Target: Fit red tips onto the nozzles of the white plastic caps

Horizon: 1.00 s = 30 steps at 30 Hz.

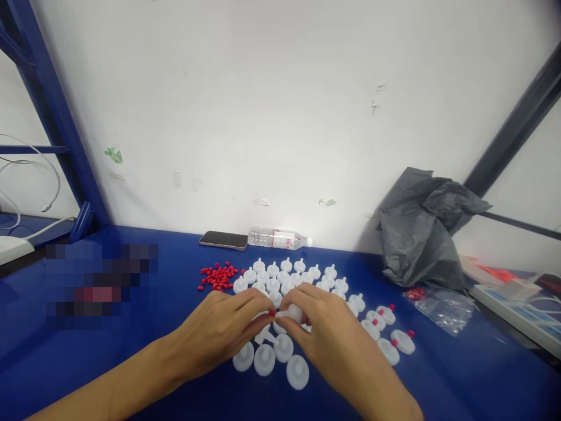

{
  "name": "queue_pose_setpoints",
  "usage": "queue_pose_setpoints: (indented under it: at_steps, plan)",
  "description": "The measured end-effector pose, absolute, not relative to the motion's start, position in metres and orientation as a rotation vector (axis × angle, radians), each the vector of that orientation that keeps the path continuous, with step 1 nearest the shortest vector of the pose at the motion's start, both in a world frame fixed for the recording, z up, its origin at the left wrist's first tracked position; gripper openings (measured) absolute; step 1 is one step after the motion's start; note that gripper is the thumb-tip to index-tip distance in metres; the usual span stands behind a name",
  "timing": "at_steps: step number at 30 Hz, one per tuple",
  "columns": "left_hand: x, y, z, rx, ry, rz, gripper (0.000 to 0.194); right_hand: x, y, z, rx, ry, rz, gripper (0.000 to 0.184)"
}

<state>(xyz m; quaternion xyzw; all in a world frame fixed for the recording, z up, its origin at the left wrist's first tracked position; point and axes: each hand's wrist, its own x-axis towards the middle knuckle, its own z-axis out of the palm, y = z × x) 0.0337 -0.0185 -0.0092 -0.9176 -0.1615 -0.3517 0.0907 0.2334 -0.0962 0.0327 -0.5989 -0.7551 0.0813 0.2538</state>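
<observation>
My left hand (219, 324) pinches a small red cap (272, 313) between thumb and forefinger. In my right hand (328, 327) is a white plastic nozzle lid (293, 314), its thin spout pointing left at the red cap. The two parts meet or nearly meet; the fingers hide the exact contact. Around and below my hands stand many similar white nozzle lids (298, 372), most with the spout upward. Beyond my left hand lies a pile of loose red caps (218, 276). Several lids with red tips (402, 341) lie to the right.
Against the white wall lie a phone (223, 240) and a clear plastic bottle (278, 238). A grey plastic bag (421, 228) sits at the back right, near a clear bag (447, 307) and a power strip (517, 310). The blue table (175, 397) has a blue metal frame (65, 111) at left.
</observation>
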Motion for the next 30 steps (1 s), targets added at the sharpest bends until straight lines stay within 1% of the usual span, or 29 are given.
queue_pose_setpoints:
  at_steps: [5,8,13,17,20,24,30]
  plan:
    - [0.032,-0.021,-0.007,-2.716,-0.315,-1.109,0.010,0.231,-0.095,0.032,-1.593,-2.076,0.232,0.008]
    - [0.032,-0.021,-0.007,-2.744,-0.308,-1.143,0.011,0.232,-0.098,0.031,-1.593,-2.078,0.227,0.011]
    - [0.033,-0.020,-0.010,-2.780,-0.406,-1.170,0.011,0.235,-0.102,0.027,-1.529,-2.127,0.253,0.037]
    - [0.032,-0.015,-0.009,-2.727,-0.513,-1.184,0.009,0.235,-0.101,0.027,-1.548,-2.102,0.130,0.046]
    - [0.030,-0.011,-0.008,-2.725,-0.591,-1.193,0.011,0.234,-0.101,0.030,-1.496,-2.084,0.061,0.047]
    - [0.029,-0.009,-0.010,-2.723,-0.637,-1.201,0.018,0.233,-0.102,0.032,-1.398,-2.063,0.096,0.041]
    - [0.031,-0.010,-0.010,-2.707,-0.571,-1.059,0.023,0.234,-0.105,0.030,-1.426,-2.049,0.110,0.042]
